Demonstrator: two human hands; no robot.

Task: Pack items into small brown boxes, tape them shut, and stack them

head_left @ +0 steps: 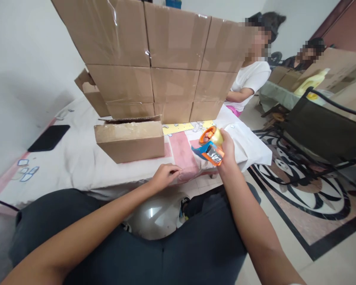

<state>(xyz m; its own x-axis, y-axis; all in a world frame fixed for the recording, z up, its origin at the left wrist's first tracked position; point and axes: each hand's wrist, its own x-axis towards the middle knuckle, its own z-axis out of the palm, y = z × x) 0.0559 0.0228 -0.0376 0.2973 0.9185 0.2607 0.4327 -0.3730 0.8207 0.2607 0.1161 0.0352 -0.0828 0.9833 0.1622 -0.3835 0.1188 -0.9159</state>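
My right hand (227,148) is wrapped round an orange and blue tape dispenser (209,148) with a roll of yellowish tape, held above the table's front edge. Near that edge, in front of a small cardboard box (133,146), my left hand (165,176) has its fingers pressed together; what they hold, if anything, is too small to make out. The small box stands on the patterned cloth, touched by neither hand. Behind it rises a stack of taped cardboard boxes (175,89).
Left of the stack is another box (95,97), partly hidden, with raised flaps. A black flat object (49,138) lies on the tablecloth (74,158). A person in white (247,83) sits behind the table; another is farther back. A dark chair (326,130) stands at right.
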